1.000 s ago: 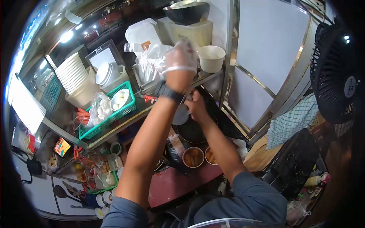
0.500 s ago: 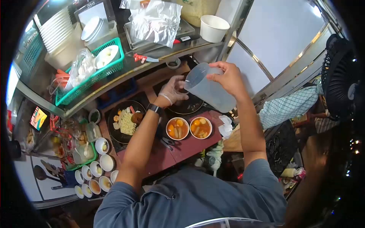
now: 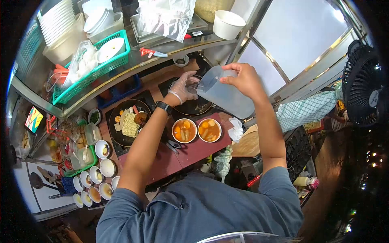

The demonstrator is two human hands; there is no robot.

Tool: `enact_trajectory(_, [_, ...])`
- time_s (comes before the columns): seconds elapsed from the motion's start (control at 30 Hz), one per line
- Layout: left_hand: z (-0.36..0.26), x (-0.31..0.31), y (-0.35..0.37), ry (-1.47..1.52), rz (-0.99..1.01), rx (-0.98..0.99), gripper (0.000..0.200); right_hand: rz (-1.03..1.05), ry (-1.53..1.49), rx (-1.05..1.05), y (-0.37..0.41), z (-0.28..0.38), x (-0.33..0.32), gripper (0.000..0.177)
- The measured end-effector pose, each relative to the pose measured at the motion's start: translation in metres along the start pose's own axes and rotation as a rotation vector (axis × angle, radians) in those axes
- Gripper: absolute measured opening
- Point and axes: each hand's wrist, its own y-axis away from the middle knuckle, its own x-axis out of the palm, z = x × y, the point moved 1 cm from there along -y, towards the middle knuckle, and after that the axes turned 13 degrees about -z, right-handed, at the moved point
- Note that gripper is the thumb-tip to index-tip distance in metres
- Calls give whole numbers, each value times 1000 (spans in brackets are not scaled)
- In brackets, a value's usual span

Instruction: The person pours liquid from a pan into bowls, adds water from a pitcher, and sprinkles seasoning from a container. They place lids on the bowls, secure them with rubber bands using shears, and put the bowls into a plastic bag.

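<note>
A translucent plastic jug (image 3: 231, 97) is tilted to the left, gripped near its rim by my right hand (image 3: 245, 81). My left hand (image 3: 184, 88), in a clear glove, is beside the jug's lip with its fingers curved and apart. Both are over a dark pan (image 3: 196, 106) on the stove. Whether liquid leaves the jug is hard to make out. Below the pan, two white bowls of orange-red soup with sausage pieces, a left one (image 3: 184, 131) and a right one (image 3: 209, 130), stand on a red board (image 3: 162, 162).
Another pan (image 3: 117, 135) to the left holds noodles (image 3: 130, 125), sausage and other pieces. Scissors (image 3: 175, 146) lie by the soup bowls. Several small cups (image 3: 107, 167) stand lower left. Overhead, a shelf carries a green basket (image 3: 93, 75) and a white tub (image 3: 228, 25).
The view has shifted slightly. My left hand has moved a little closer to the jug's lip, and my right hand still holds the jug tilted.
</note>
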Motion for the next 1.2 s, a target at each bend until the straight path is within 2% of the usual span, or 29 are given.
enact_trajectory(0.1, [7,0,-1,50,-9,59,104,5,-22,8,-1,0,2,53])
enact_trajectory(0.23, [5,-4,2,47,-11,15,104,-8,-50,17,-1,-1,4,54])
enact_trajectory(0.33, [12,-6,0,1,-21,75,104,-9,-78,25,-3,-4,6,54])
enact_trajectory(0.93, [24,-9,-7,100,-33,26,107,-8,-38,71,-4,-4,4,53])
enact_trajectory(1.0, [21,-10,-6,118,-41,-51,106,-6,-42,70,-5,-8,5,53])
enact_trajectory(1.07, [19,-11,-6,98,-45,-41,105,-5,-46,69,-6,-16,5,53])
enact_trajectory(1.2, [24,-11,-10,-30,-76,33,101,14,-225,143,-7,-30,2,53])
